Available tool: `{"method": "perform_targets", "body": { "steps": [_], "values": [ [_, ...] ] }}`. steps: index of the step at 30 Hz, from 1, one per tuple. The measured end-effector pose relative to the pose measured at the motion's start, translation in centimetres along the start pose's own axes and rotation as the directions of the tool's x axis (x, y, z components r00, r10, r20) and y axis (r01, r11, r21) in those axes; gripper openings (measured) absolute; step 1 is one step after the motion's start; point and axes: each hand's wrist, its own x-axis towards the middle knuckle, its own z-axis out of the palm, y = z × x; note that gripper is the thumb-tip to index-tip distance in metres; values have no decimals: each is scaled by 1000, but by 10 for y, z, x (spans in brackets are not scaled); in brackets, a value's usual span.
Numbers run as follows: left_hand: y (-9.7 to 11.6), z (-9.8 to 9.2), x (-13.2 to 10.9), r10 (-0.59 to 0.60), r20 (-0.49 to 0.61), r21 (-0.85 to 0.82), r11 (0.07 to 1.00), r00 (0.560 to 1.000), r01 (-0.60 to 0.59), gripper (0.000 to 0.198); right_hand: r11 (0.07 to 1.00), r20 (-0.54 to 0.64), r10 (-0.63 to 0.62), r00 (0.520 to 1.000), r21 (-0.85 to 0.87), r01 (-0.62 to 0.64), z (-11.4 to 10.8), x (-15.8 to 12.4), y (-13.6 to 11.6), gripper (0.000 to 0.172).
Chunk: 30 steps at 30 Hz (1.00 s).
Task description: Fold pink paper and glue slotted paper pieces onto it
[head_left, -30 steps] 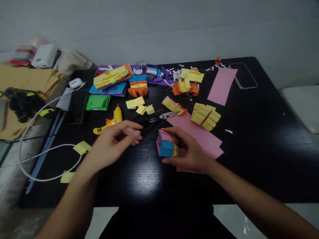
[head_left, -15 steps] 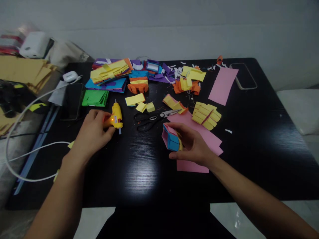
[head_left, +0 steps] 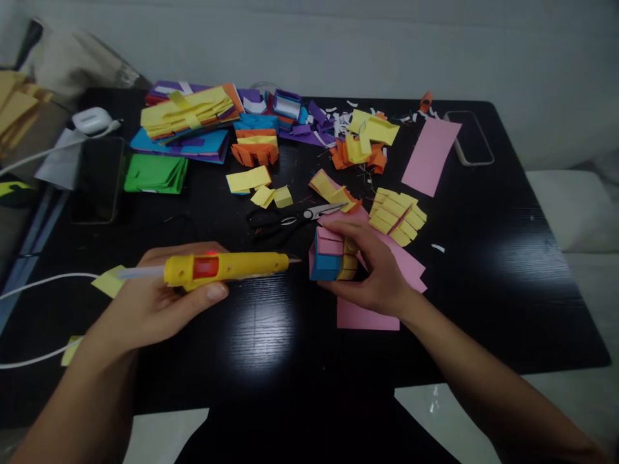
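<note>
My left hand (head_left: 164,296) is wrapped round a yellow hot glue gun (head_left: 227,267), its metal nozzle pointing right and a glue stick jutting from its back end. A red light glows on the gun. My right hand (head_left: 374,267) holds a small folded-paper piece (head_left: 329,254) in pink, blue and yellow between thumb and fingers. The nozzle is close to the left side of that piece, apart from it by a small gap. Under my right hand lie pink paper sheets (head_left: 370,316). Black-handled scissors (head_left: 290,219) rest just behind the piece.
Stacks of coloured paper (head_left: 193,116), a green bundle (head_left: 155,174) and paper scraps line the back of the black table. A creased yellow paper piece (head_left: 399,216) lies right of the scissors. One phone (head_left: 99,180) is at left, another (head_left: 469,138) at back right. White cables cross the left side.
My left hand has lifted the glue gun and turned it so its nozzle points right toward the paper piece. The view has shifted slightly; my right hand still holds the piece.
</note>
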Motion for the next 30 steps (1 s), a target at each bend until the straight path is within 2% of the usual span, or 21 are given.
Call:
{"method": "perform_targets", "body": {
  "steps": [8,20,30],
  "values": [
    [-2,6,3,62,47,39,997,997,-64,22,996,24,59,998,-69,-57,-1,-4,-7,78],
    [1,9,5,103,81,87,990,991,-110,27,994,28,14,1000,-112,-10,0,-4,-9,78],
    [-1,9,5,142,72,116,982,987,-149,23,995,57,50,997,-91,-45,-1,-4,-12,79]
  ]
}}
